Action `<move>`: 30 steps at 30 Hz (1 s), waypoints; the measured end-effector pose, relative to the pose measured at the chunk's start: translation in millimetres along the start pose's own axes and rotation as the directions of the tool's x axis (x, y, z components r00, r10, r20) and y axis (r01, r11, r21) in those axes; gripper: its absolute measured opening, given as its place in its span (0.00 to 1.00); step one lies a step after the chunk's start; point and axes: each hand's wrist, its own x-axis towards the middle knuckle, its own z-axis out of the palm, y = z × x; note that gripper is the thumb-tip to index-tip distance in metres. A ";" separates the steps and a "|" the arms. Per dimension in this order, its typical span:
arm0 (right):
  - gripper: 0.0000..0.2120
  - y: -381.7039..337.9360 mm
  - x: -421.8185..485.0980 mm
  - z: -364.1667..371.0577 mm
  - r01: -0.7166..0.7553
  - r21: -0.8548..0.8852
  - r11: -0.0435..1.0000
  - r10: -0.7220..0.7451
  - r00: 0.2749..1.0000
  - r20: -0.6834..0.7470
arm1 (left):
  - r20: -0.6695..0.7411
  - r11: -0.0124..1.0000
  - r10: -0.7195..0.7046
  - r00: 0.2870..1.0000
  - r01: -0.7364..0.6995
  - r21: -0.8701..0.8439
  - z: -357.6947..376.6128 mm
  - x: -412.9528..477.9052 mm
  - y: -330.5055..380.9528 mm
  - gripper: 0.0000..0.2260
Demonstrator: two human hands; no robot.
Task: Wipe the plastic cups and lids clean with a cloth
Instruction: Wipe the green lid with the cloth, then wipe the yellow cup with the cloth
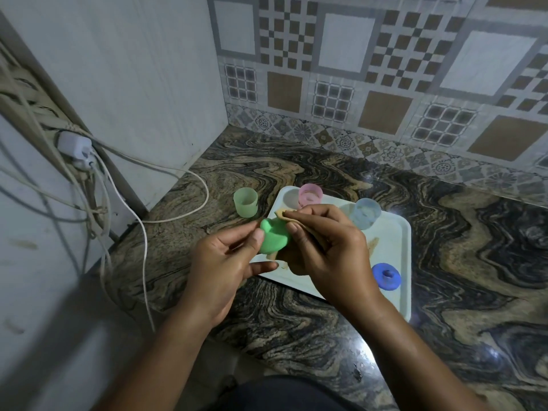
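Step in hand: wiping the green lid [274, 240]. Left hand [225, 262] pinches the lid between thumb and fingers, in the air over the tray's [388, 241] near-left corner. Right hand [329, 247] grips the cloth [281, 214] — thumb and forefinger press a fold onto the lid's upper edge, with the rest bunched under the palm.

Green cup [245, 202] stands on the worktop [296, 321], just left of the tray. Pink cup [310, 195] and blue cup [364, 213] stand on the tray; blue lid [386, 276] lies by its right rim.

Judgement: most pieces are likely not yet wiped. Next move calls for turning the lid in the left hand so the cloth reaches its hidden face — light pressure, or the pinch may slip.
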 end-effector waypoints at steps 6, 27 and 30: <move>0.11 3.5 3.3 9.3 0.003 0.018 1.000 -0.003 1.000 0.008 | -0.046 0.993 0.012 0.999 -0.007 0.115 -7.5 12.0 -2.4 0.08; 0.14 140.4 123.1 109.4 0.028 -0.527 0.849 0.084 0.979 0.187 | -0.020 0.462 0.424 0.905 -0.197 0.865 -62.4 202.3 -49.2 0.12; 0.14 146.3 132.4 113.9 -0.011 -0.519 0.854 0.103 0.983 0.150 | 0.032 0.395 0.395 0.918 -0.201 0.896 -60.5 215.2 -58.8 0.12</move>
